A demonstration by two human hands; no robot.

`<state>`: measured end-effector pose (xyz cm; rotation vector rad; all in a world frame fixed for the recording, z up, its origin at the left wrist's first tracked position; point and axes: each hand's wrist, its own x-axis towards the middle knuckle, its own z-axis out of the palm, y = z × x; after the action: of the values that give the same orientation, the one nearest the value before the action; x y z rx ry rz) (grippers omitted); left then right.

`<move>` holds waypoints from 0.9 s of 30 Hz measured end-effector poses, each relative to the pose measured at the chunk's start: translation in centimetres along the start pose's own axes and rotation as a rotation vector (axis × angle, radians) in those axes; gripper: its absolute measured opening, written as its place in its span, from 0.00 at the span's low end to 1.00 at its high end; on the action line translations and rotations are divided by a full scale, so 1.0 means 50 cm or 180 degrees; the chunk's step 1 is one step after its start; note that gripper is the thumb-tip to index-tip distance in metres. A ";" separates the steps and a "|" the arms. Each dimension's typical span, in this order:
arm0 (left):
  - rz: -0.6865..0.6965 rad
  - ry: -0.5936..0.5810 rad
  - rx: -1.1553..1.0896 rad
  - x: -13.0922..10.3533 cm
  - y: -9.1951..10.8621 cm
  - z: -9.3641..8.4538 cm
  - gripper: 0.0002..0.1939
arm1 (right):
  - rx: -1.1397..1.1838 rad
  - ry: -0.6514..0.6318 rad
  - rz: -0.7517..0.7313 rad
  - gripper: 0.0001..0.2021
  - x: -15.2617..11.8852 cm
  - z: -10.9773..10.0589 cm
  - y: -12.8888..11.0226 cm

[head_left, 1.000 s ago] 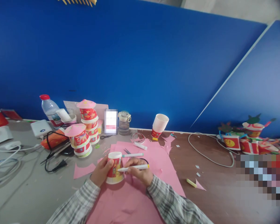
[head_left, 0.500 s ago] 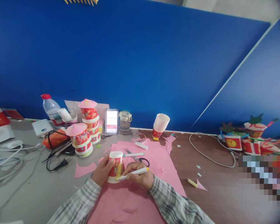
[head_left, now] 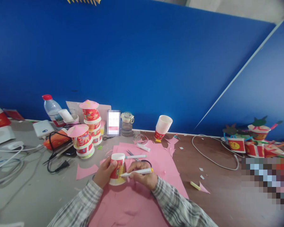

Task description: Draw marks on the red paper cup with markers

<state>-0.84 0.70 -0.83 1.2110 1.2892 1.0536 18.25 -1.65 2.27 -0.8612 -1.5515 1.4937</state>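
My left hand (head_left: 104, 172) wraps round the side of a red and white paper cup (head_left: 114, 172), which stands upside down over pink paper (head_left: 130, 205). A yellow patch shows on the cup's right lower side. In my right hand (head_left: 145, 176) is a white marker pen (head_left: 137, 172) with a yellow end, its tip at or very near that yellow patch. Just beyond my right hand lie a pair of scissors (head_left: 132, 154), partly hidden by the fingers, and another white marker with a teal end (head_left: 138, 156).
Left are pink-topped cup towers (head_left: 81, 138), a black plug (head_left: 61, 166), cables and a bottle (head_left: 51, 108). A phone (head_left: 113, 123) and a water jar (head_left: 127, 123) stand at the back. Stacked cups (head_left: 163, 125) stand behind right; decorated cups (head_left: 236, 144) are far right.
The marker in my right hand has shifted slightly up and right along the cup, and more yellow shows near the cup's lower edge. My left hand and the cup have barely moved.
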 end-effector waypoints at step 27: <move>0.0241 0.0032 -0.0222 0.002 -0.004 -0.005 0.31 | 0.0415 -0.0090 0.0244 0.04 0.002 -0.011 0.011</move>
<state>-1.09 0.79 -1.04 1.2112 1.2124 1.1512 18.67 -1.27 1.73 -0.8353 -1.4377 1.6492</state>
